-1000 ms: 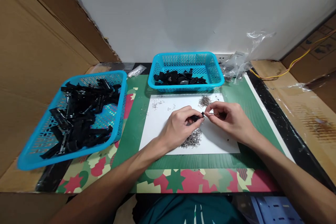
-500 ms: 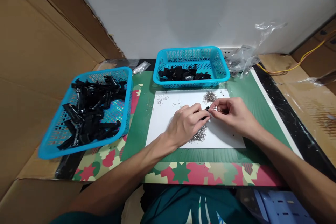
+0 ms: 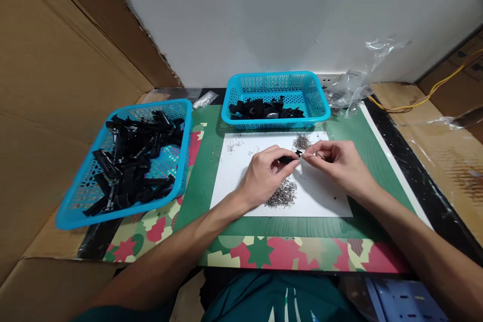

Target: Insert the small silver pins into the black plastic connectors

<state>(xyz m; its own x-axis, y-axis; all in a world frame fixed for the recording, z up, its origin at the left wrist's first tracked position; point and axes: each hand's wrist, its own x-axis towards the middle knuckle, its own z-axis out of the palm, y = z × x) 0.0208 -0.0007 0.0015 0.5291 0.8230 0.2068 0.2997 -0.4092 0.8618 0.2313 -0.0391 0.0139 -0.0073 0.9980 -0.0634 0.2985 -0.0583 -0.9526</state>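
My left hand point(image 3: 266, 173) is closed around a small black plastic part point(image 3: 287, 159), most of it hidden by the fingers. Right at the part's far end, my right hand point(image 3: 334, 163) is pinched, its fingertips close to or touching the part. Whatever sits in that pinch is too small to make out. Below the hands a pile of small metal springs or bent wires point(image 3: 282, 194) lies on a white sheet point(image 3: 234, 186). Another small heap of metal pieces point(image 3: 302, 141) lies just beyond the fingertips, and loose wire pieces point(image 3: 234, 147) are scattered at the sheet's upper left.
A blue basket point(image 3: 187, 161) with long black parts stands at the left. Behind the sheet is another blue basket point(image 3: 277, 80) with small black parts. Clear plastic bags point(image 3: 347, 93) lie at the back right. Cardboard point(image 3: 56, 85) walls the left side; a yellow cable point(image 3: 433, 91) runs at right.
My left hand has turned slightly, its thumb and index finger now showing more of a gap around the black part. The right hand stays pinched at nearly the same spot.
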